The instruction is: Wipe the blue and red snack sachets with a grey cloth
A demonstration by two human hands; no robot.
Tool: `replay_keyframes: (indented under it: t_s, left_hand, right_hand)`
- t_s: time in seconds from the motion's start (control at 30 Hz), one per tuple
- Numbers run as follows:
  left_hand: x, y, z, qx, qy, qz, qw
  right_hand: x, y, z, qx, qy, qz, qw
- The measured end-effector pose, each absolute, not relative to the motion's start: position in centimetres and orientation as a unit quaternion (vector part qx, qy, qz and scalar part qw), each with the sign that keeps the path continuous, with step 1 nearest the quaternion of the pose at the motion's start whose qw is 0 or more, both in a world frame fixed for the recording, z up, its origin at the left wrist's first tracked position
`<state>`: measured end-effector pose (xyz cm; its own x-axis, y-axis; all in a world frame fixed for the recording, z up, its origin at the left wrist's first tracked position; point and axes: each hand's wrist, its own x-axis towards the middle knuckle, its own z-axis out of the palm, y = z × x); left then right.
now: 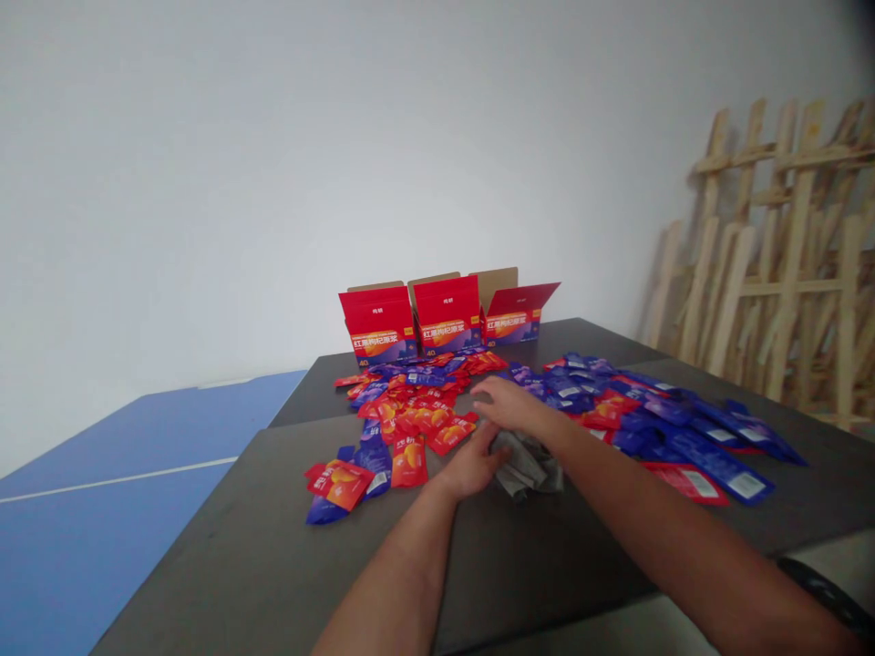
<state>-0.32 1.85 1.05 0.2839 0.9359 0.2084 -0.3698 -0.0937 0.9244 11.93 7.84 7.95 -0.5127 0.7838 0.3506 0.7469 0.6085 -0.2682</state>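
On the dark table lies a crumpled grey cloth (526,472), below and between my hands. My left hand (475,462) has its fingers closed on the cloth's left edge. Just above it, my right hand (511,405) reaches across to the left, its fingers apart and slightly bent, with nothing visible in them. Red sachets (424,415) with orange fruit prints lie beyond my left hand, mixed with blue ones. A larger spread of blue sachets (643,415), with some red among them, lies right of my right hand and forearm.
Three open red-and-purple cartons (447,326) stand in a row at the table's back, flaps raised. The dark table (225,547) has a seam across it. A blue table (137,510) with a white line adjoins on the left. Wooden frames (793,264) lean against the wall at right.
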Motion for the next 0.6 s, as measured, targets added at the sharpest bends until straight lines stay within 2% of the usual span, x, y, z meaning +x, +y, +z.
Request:
replay_keyframes:
  t_s: [0.13, 0.33, 0.47, 0.6]
  left_hand:
    - [-0.5, 1.8, 0.4, 0.659, 0.292, 0.471, 0.509]
    - [-0.9, 2.4, -1.0, 0.733, 0.386, 0.368, 0.423]
    - [-0.9, 2.9, -1.3, 0.773, 0.37, 0.341, 0.386]
    - [-1.0, 3.2, -1.8, 0.768, 0.357, 0.368, 0.383]
  right_hand:
    - [6.8, 8.9, 7.6, -0.487, -0.869, 0.08, 0.04]
    - [4.6, 9.0, 5.5, -0.416, -0.899, 0.043, -0.13]
    - [4.1, 9.0, 5.9, -0.408, -0.905, 0.012, -0.121]
    - [4.0, 8.8, 6.6, -0.419, -0.905, -0.024, -0.071]
